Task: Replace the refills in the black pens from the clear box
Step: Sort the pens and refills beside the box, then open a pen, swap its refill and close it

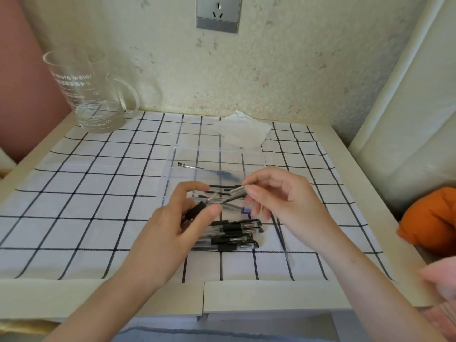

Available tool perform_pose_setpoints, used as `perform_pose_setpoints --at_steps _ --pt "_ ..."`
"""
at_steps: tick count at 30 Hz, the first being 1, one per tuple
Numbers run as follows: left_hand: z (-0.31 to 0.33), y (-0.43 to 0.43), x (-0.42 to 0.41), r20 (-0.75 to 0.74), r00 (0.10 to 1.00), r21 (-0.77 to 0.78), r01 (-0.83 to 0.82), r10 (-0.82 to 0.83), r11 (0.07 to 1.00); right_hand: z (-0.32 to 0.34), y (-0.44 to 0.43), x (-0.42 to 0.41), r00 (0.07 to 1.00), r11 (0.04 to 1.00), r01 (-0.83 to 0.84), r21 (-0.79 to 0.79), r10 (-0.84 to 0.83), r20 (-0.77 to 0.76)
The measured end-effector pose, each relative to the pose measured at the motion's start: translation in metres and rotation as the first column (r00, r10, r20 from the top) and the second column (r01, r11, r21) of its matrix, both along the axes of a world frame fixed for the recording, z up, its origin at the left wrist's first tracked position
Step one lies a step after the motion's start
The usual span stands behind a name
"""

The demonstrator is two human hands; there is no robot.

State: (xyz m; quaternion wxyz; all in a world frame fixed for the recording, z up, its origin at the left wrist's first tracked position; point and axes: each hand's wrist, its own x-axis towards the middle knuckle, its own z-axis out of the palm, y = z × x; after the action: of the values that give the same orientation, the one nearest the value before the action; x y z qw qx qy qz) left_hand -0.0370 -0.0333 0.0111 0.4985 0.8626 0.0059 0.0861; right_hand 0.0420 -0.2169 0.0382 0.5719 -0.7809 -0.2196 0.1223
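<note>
My left hand (170,225) grips the black grip section of a pen (196,210) over the near end of the clear box (217,154). My right hand (276,193) pinches a clear pen barrel (238,192) with a thin refill tip pointing towards the left hand. The two parts are apart by a small gap. Several black pens (234,233) lie in a pile on the checked cloth just in front of the box. Inside the box lie thin black refills (222,186) and a silver-tipped part (187,165). A thin dark refill (281,236) lies on the cloth under my right wrist.
A glass pitcher (93,95) with some water stands at the back left. A crumpled white tissue (243,130) lies behind the box. An orange cloth object (431,220) sits at the right edge. The table (246,294) is covered by a white checked cloth (86,193).
</note>
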Motion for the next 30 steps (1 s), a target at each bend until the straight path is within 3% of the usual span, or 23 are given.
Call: perform_pose_setpoints --at_steps 3,5,7,15,22,24,26,28,30 --pt "-0.001 0.002 0.002 0.007 0.994 -0.033 -0.105 0.105 0.994 0.005 -0.010 0.004 0.998 0.980 -0.034 -0.197 0.024 -0.053" --pt "-0.002 0.001 0.003 -0.015 0.989 -0.073 -0.146 0.146 0.987 0.003 -0.011 0.001 0.984 0.909 -0.164 -0.382 0.123 -0.129" --pt "-0.001 -0.001 0.003 -0.041 0.989 -0.125 -0.148 0.144 0.981 -0.002 -0.008 -0.004 0.963 0.842 -0.259 -0.472 0.188 -0.193" --pt "-0.001 -0.005 0.004 -0.090 0.988 -0.225 -0.142 0.125 0.964 -0.007 -0.007 -0.006 0.952 0.735 -0.305 -0.605 0.211 -0.223" --pt "-0.001 -0.009 0.005 -0.069 0.990 -0.281 -0.134 0.119 0.950 -0.003 -0.006 -0.008 0.957 0.730 -0.288 -0.620 0.198 -0.211" --pt "0.000 -0.010 0.005 -0.060 0.991 -0.291 -0.135 0.123 0.947 0.000 -0.004 -0.008 0.983 0.821 -0.185 -0.539 0.154 -0.103" --pt "0.001 -0.011 0.004 -0.056 0.992 -0.316 -0.122 0.110 0.941 0.001 0.001 -0.009 0.996 0.954 -0.065 -0.292 0.044 -0.080" --pt "0.002 -0.012 0.004 -0.063 0.994 -0.368 -0.106 0.089 0.924 0.000 0.008 -0.013 0.980 0.999 0.040 -0.011 -0.041 -0.195" --pt "0.003 -0.013 0.004 -0.075 0.995 -0.419 -0.085 0.059 0.904 -0.004 0.015 -0.018 0.939 0.980 0.118 0.160 -0.057 -0.339"
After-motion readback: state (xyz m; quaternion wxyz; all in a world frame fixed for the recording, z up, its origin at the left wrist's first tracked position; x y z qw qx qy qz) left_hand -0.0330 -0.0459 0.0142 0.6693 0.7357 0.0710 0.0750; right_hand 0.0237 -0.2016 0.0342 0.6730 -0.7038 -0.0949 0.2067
